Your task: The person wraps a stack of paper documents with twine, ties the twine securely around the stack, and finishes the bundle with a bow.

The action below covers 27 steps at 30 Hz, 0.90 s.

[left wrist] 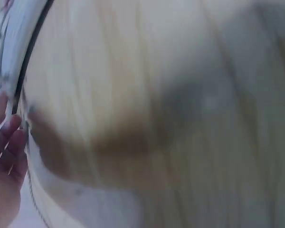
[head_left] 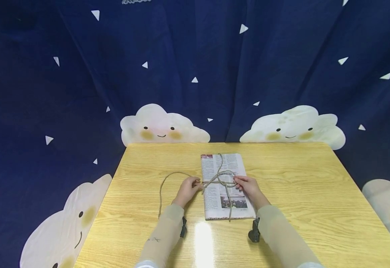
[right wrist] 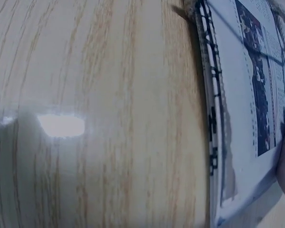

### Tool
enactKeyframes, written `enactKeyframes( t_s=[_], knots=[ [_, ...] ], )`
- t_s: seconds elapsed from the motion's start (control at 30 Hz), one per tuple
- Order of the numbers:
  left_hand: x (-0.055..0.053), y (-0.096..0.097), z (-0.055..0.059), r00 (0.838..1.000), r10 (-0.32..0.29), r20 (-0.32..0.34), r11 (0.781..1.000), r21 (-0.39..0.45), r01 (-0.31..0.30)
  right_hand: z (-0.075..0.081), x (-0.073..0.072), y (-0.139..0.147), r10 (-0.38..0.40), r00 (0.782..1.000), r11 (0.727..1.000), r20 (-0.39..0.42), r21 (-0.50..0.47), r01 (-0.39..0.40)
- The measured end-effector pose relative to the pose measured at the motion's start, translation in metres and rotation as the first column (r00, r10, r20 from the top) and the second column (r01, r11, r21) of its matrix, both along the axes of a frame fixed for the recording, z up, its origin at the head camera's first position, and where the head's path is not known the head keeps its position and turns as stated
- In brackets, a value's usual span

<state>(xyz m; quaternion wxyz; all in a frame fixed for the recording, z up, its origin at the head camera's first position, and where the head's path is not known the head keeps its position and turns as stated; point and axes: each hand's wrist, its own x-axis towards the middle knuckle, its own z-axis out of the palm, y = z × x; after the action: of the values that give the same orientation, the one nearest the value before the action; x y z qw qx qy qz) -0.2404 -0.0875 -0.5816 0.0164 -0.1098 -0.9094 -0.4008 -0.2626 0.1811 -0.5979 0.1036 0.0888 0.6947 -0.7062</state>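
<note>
A folded stack of newspaper [head_left: 215, 210] lies on the table, wound lengthwise and crosswise with brown twine [head_left: 229, 203]. The strands cross near its middle, where a loose loop opens toward the right. My right hand [head_left: 250, 189] pinches the twine at the loop's right side, over the paper. At the stack's left edge, my left hand [head_left: 187, 190] holds twine between thumb and fingers. From there a long loose strand [head_left: 160, 193] curves left across the wood. In the left wrist view the left hand [left wrist: 4, 175] is partly cut off by the frame.
The wooden table [head_left: 302, 175] reaches back to a dark blue curtain [head_left: 195, 48] with white clouds and triangles. Both sleeved forearms come in from the front edge, each with a small black camera [head_left: 254, 232] at the wrist.
</note>
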Motion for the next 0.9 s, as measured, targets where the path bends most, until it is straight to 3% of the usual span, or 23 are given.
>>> enactKeyframes(
  t_s=[0.1,0.17,0.23,0.3,0.37,0.43,0.5,0.6,0.77,0.83,0.9],
  knots=[
    [0.002,-0.021,0.007,0.999,0.025,-0.041,0.993,-0.119,-0.029,0.0,0.0,0.0,-0.001,1.0,1.0,0.001,-0.014,0.001],
    [0.005,-0.035,0.011,0.995,0.096,-0.036,0.976,-0.192,-0.101,0.0,0.0,0.001,0.0,1.0,1.0,0.001,-0.021,0.0],
    [0.009,-0.05,0.016,0.981,0.191,0.011,0.953,-0.242,-0.183,0.001,0.0,0.001,0.004,1.0,1.0,0.002,-0.027,-0.004],
    [0.014,-0.063,0.021,0.952,0.29,0.097,0.928,-0.274,-0.254,0.001,-0.001,0.001,0.001,1.0,1.0,0.008,-0.031,0.0],
    [0.019,-0.074,0.026,0.913,0.363,0.185,0.909,-0.283,-0.304,0.001,-0.001,0.001,0.001,1.0,1.0,0.014,-0.03,0.0],
    [0.024,-0.082,0.03,0.88,0.4,0.255,0.902,-0.277,-0.33,0.001,-0.001,0.0,-0.003,1.0,1.0,0.02,-0.03,0.004],
    [0.028,-0.085,0.032,0.864,0.399,0.307,0.907,-0.269,-0.323,0.002,-0.001,0.0,-0.002,1.0,1.0,0.025,-0.028,0.003],
    [0.032,-0.086,0.033,0.869,0.356,0.344,0.927,-0.244,-0.284,0.003,0.0,0.0,-0.005,1.0,1.0,0.026,-0.03,0.006],
    [0.031,-0.082,0.031,0.916,0.291,0.277,0.953,-0.172,-0.251,0.003,0.0,0.0,-0.009,1.0,0.999,0.016,-0.039,0.01],
    [0.028,-0.079,0.03,0.923,0.284,0.258,0.959,-0.092,-0.269,0.001,-0.001,0.0,-0.006,1.0,0.999,0.012,-0.04,0.007],
    [0.023,-0.076,0.031,0.918,0.288,0.271,0.951,0.029,-0.307,0.0,-0.001,0.0,-0.005,1.0,0.999,0.01,-0.04,0.006]
  ],
)
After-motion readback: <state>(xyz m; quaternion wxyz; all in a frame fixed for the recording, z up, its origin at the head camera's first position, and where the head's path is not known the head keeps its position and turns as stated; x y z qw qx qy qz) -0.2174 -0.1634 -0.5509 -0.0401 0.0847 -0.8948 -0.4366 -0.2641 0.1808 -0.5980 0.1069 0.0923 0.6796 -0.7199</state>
